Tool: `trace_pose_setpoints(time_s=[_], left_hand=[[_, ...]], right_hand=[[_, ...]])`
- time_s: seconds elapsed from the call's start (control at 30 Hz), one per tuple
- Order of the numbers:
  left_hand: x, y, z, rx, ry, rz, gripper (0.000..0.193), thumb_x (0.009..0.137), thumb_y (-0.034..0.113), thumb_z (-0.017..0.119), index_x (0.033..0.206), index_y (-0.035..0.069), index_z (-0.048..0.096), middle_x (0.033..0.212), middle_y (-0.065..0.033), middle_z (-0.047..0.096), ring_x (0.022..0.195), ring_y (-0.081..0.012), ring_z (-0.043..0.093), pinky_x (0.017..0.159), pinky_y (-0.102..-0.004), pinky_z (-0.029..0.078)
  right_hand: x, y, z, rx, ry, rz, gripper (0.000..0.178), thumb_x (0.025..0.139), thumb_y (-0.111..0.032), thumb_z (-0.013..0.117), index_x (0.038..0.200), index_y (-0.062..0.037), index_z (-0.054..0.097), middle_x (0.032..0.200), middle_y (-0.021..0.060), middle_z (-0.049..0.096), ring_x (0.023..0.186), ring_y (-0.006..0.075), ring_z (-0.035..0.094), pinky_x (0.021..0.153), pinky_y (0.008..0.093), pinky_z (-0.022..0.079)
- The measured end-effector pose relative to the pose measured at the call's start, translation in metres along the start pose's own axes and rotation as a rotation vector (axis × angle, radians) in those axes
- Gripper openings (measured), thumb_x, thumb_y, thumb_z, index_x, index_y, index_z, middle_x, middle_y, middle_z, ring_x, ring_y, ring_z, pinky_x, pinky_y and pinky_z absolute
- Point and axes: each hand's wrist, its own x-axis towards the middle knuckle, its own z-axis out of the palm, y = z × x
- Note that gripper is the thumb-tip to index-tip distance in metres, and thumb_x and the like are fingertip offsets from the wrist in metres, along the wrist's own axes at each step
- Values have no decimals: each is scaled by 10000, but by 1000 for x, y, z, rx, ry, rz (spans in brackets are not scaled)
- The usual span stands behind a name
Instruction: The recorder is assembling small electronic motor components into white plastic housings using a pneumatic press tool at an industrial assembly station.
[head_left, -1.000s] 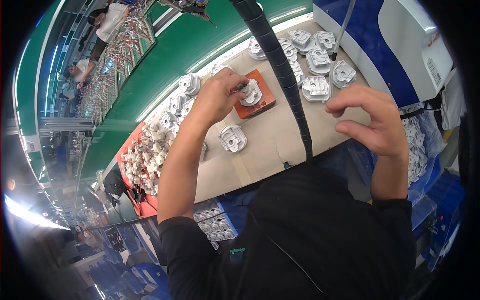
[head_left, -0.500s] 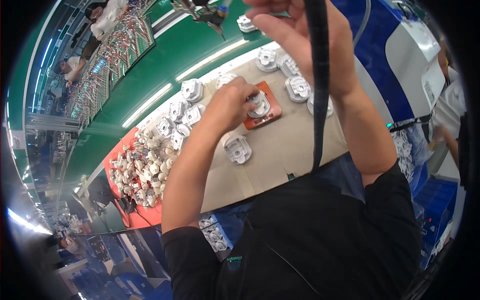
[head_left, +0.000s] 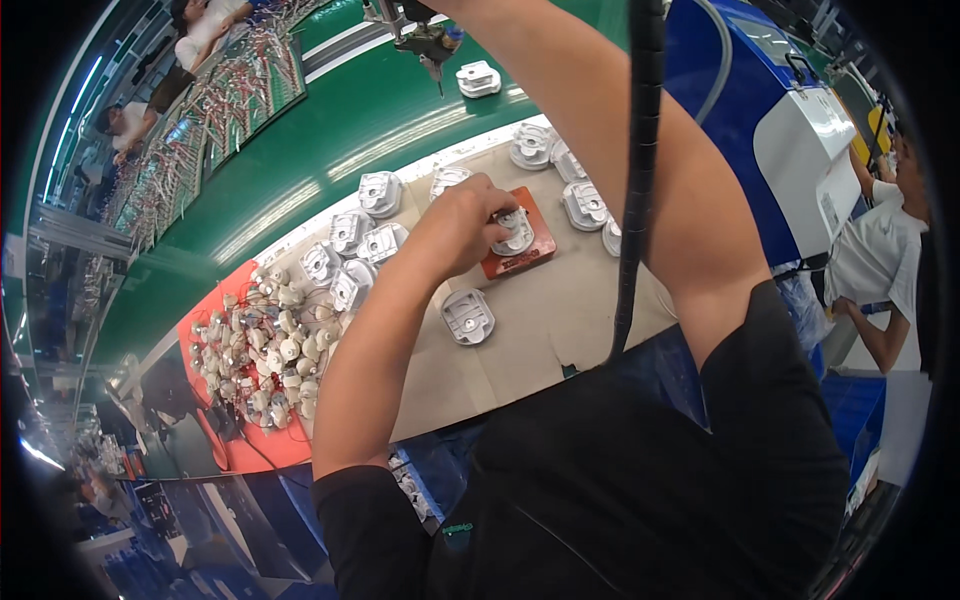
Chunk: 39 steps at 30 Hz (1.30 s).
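My left hand [head_left: 468, 226] is closed, its fingers gripping a white plastic housing [head_left: 516, 234] that sits on an orange-red block [head_left: 540, 222]. Part of that housing is hidden behind the fingers. My right forearm [head_left: 560, 60] reaches up past the top edge, so the right hand itself lies outside the picture. Near where it leaves the view hangs a metal tool with a thin pointed tip [head_left: 432, 62], its upper part cut off. Another white housing [head_left: 467, 317] lies on the cardboard just in front of the block.
White housings [head_left: 380, 194] stand left of the block, with others [head_left: 585, 205] to its right. Small wired cream parts [head_left: 270, 350] heap on a red mat [head_left: 210, 310]. A black ribbed hose [head_left: 640, 190] crosses in front. One housing [head_left: 478, 80] rests on the green surface [head_left: 300, 190].
My right hand has gone up and out at the top, its forearm now stretching toward the hanging tool. The left hand stays on the housing at the block.
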Motion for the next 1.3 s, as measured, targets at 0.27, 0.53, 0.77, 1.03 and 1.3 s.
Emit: trace_pose_setpoints(time_s=[0.27, 0.53, 0.77, 1.03, 1.3], left_hand=[[-7, -6, 0, -74, 84, -31, 335, 813, -7, 785, 1142, 26, 729, 1020, -107, 651, 920, -251, 694, 844, -354, 562], [-5, 3, -3, -121, 46, -88, 327, 829, -10, 772, 1154, 5, 738, 1064, -156, 652, 1003, -326, 693, 898, -392, 556], [-5, 9, -6, -102, 16, -156, 370, 817, -8, 779, 1184, 2, 735, 987, -143, 640, 947, -293, 683, 864, -388, 543], [-8, 2, 0, -136, 70, -120, 351, 823, 5, 777, 1172, 17, 743, 999, -140, 648, 918, -295, 679, 840, -385, 546], [-7, 1, -1, -65, 81, -99, 348, 809, 16, 785, 1154, 21, 742, 985, -141, 645, 906, -296, 681, 834, -386, 547]], right_hand=[[-78, -13, -62, 68, -45, 206, 396, 938, -263, 790, 1158, -32, 554, 861, 7, 619, 732, 72, 566, 637, 233, 457], [-122, 4, -67, 238, -59, 212, 375, 953, -235, 772, 1175, -52, 532, 831, -27, 546, 712, 66, 525, 626, 217, 434], [-129, 16, -69, 127, -68, 130, 379, 947, -235, 774, 1166, -38, 535, 835, -21, 541, 714, 82, 519, 623, 238, 433], [-127, 17, -66, 196, -65, 153, 365, 943, -197, 774, 1152, -46, 516, 833, -17, 548, 701, 69, 529, 611, 227, 440], [-130, 0, -65, 272, -97, 257, 340, 942, -180, 767, 1128, -42, 518, 789, -14, 568, 662, 66, 543, 571, 228, 441]])
